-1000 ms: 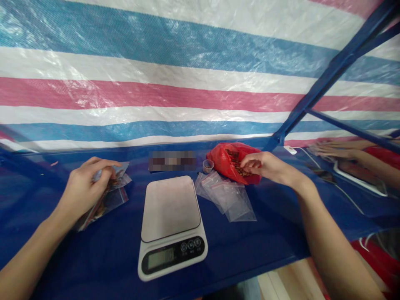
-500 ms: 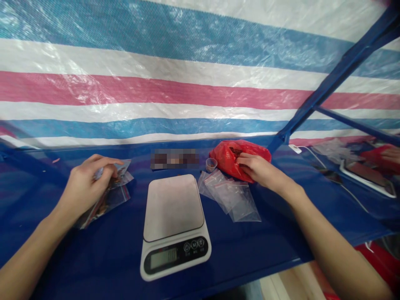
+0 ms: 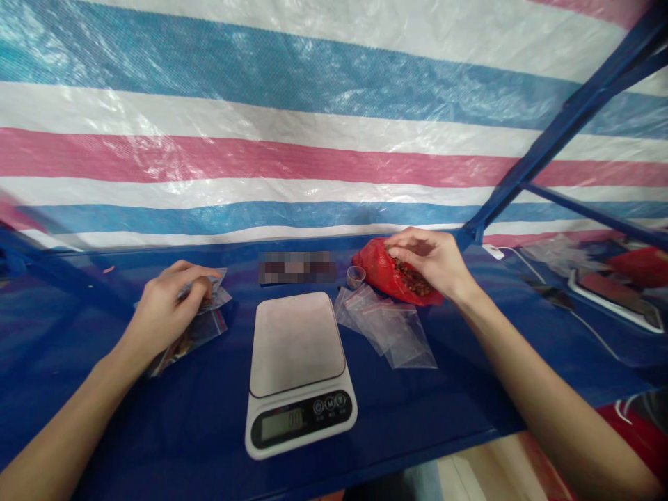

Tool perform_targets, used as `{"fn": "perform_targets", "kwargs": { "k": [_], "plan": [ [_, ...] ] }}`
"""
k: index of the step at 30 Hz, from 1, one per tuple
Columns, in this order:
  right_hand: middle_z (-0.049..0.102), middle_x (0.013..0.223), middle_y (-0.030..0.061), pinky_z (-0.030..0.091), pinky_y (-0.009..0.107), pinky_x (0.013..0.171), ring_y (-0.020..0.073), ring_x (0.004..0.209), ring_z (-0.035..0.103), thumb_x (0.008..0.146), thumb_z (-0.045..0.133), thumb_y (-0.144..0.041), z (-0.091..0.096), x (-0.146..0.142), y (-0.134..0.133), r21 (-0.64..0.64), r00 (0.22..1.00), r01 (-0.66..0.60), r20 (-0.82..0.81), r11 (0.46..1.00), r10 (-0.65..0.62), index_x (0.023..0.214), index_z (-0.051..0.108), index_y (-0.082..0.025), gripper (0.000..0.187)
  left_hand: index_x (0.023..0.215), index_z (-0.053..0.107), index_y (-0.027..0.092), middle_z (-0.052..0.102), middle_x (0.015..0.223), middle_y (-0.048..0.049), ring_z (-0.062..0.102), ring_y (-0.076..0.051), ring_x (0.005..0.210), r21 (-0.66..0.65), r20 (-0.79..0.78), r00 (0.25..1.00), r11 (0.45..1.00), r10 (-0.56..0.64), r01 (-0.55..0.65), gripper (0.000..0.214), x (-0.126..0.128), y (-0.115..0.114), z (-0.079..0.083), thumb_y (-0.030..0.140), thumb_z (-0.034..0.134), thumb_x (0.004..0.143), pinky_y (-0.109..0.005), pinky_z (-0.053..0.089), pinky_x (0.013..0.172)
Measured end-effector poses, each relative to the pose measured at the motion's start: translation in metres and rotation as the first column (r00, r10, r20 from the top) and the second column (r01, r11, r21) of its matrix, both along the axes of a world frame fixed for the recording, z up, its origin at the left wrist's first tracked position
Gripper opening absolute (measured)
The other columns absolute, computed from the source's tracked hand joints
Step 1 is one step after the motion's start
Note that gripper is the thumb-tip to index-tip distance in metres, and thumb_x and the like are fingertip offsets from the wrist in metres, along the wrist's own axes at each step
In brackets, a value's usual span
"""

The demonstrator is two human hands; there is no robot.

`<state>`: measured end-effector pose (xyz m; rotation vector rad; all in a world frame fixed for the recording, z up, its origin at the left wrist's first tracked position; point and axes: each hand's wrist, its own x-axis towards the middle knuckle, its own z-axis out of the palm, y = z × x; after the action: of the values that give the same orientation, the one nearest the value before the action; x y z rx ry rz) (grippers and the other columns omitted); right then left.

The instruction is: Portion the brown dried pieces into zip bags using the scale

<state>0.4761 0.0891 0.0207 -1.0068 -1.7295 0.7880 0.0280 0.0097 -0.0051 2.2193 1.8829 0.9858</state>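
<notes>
My left hand (image 3: 175, 299) is closed, its fingers curled around a small clear zip-lock bag (image 3: 218, 291) with brown bits in it. Under that hand lies another filled zip-lock bag (image 3: 201, 330). My right hand (image 3: 431, 257) pinches the far edge of a red plastic bag (image 3: 373, 268), thumb against fingers; the fingertips are partly hidden. Brown dried pieces (image 3: 415, 282) show inside its open mouth. Between my hands stands a white kitchen scale (image 3: 297, 348), its plate bare and its display apparently reading zero.
A small clear cup (image 3: 355, 277) stands against the red bag. Several flat, unfilled zip-lock bags (image 3: 389, 327) overlap right of the scale. A blurred-out strip (image 3: 297, 268) lies behind it. Farther right are a white-rimmed tray (image 3: 616, 299), a cable and a blue frame post (image 3: 547, 132).
My right hand has come up out of the red bag to its far edge, and the mouth is wider, showing the brown pieces. My left hand stays over the zip-lock bags. The view has shifted slightly.
</notes>
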Motion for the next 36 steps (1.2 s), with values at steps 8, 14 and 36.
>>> {"fn": "perform_targets", "kwargs": {
  "k": [8, 14, 36],
  "plan": [
    [0.08, 0.089, 0.0044, 0.06, 0.033, 0.076, 0.0172, 0.078, 0.072, 0.071, 0.092, -0.04, -0.03, -0.05, 0.014, -0.211, 0.97, -0.165, -0.211, 0.963, 0.119, 0.092, 0.08, -0.02, 0.032, 0.093, 0.076, 0.026, 0.072, 0.089, -0.0062, 0.068, -0.024, 0.086, 0.015, -0.017, 1.0, 1.0, -0.023, 0.023, 0.032, -0.003, -0.001, 0.001, 0.036, 0.046, 0.095, -0.038, 0.052, 0.084],
    [0.081, 0.094, 0.0055, 0.061, 0.034, 0.08, 0.0186, 0.083, 0.074, 0.073, 0.091, -0.04, -0.047, -0.05, 0.011, -0.173, 0.977, -0.112, -0.197, 0.978, 0.077, 0.093, 0.08, -0.02, 0.03, 0.101, 0.078, 0.018, 0.073, 0.094, -0.0068, 0.068, -0.024, 0.089, 0.042, -0.098, 0.994, 0.998, -0.036, 0.04, 0.039, -0.009, 0.004, -0.003, 0.035, 0.043, 0.097, -0.037, 0.051, 0.088],
    [0.079, 0.096, 0.0061, 0.058, 0.04, 0.087, 0.0223, 0.089, 0.072, 0.093, 0.075, -0.029, -0.031, -0.04, 0.001, 0.263, 0.968, -0.098, 0.248, 0.96, 0.031, 0.092, 0.079, -0.023, 0.008, 0.1, 0.077, 0.017, 0.071, 0.092, -0.0053, 0.067, -0.022, 0.085, 0.048, -0.1, 0.995, 0.999, -0.01, 0.015, 0.04, -0.011, 0.002, -0.003, 0.036, 0.043, 0.098, -0.034, 0.051, 0.086]
  ]
}}
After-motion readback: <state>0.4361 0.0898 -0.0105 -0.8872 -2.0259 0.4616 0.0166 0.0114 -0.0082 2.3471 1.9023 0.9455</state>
